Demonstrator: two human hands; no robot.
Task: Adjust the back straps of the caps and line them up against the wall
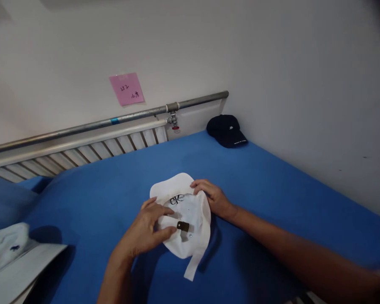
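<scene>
Left hand (145, 226) and right hand (215, 198) partly hide the white cap (194, 213).

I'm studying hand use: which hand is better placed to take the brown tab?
Probably the left hand: its thumb is right beside the brown tab. The right hand is farther off, at the cap edge near the brim.

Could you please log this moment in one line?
left hand: on white cap | right hand: gripping its edge | dark cap: near wall
</scene>
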